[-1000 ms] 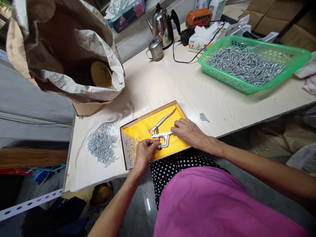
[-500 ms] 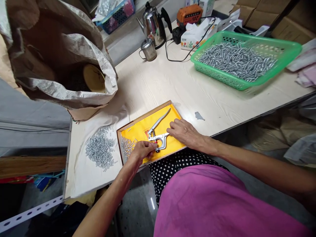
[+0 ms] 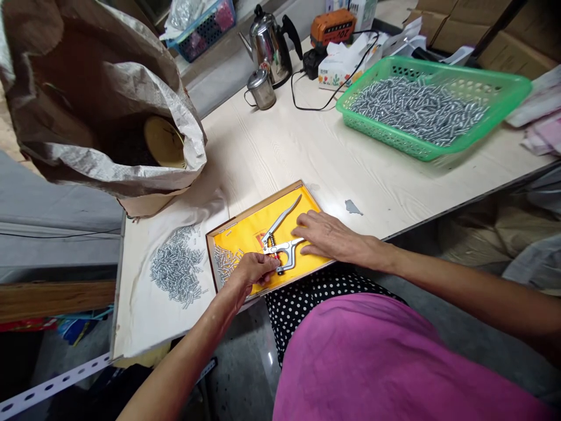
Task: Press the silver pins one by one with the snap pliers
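Silver snap-fastener pliers (image 3: 287, 250) with a spring and a red part at the jaw lie over the yellow floor of a shallow tray (image 3: 258, 214). My left hand (image 3: 255, 270) is closed in a pinch at the jaw; what sits between the fingertips is too small and hidden to name. My right hand (image 3: 322, 235) reaches over the end of the lower handle, its thumb and fingers apart. The upper handle stands spread away from the lower one. Small metal tubes (image 3: 224, 261) lie in the tray's left end, beside my left hand.
More metal tubes (image 3: 177, 266) are heaped on a white cloth at left. A green basket (image 3: 416, 149) full of tubes stands at right. A large open sack (image 3: 162, 190), a kettle (image 3: 272, 52), a lidded metal cup (image 3: 262, 92) and an orange battery (image 3: 333, 27) surround the work area.
My right hand has loosened from the handle end, its thumb now apart from the fingers. My left hand stays pinched at the jaw. The view has shifted slightly.
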Demonstrator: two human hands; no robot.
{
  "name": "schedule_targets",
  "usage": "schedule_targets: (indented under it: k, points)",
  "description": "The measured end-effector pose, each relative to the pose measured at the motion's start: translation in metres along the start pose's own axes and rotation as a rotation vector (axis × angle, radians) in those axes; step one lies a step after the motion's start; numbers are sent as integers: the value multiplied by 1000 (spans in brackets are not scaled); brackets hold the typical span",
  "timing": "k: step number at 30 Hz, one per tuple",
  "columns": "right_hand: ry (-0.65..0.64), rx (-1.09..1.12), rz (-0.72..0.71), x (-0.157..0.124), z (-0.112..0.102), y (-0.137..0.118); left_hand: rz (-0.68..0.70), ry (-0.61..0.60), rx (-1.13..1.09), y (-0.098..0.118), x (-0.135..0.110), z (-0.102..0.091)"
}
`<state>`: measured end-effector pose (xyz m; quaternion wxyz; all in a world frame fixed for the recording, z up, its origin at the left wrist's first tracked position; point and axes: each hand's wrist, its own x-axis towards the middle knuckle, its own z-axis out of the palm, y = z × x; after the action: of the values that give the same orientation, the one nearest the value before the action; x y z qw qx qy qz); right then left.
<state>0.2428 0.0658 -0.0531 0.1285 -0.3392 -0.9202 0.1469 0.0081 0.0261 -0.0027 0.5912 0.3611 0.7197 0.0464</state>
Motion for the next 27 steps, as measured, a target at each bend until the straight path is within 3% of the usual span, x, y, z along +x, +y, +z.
schedule_targets:
  k: [10, 23, 27]
  points:
    - [-86, -135, -107, 37, -16, 26, -13, 46, 4, -1, -1, 4]
    - [-150, -126, -29, 30, -21, 15, 10, 59, -205, -19, -5, 8]
    - [-155, -112, -12, 27, -24, 10, 63, 187, -100, -36, -8, -2]
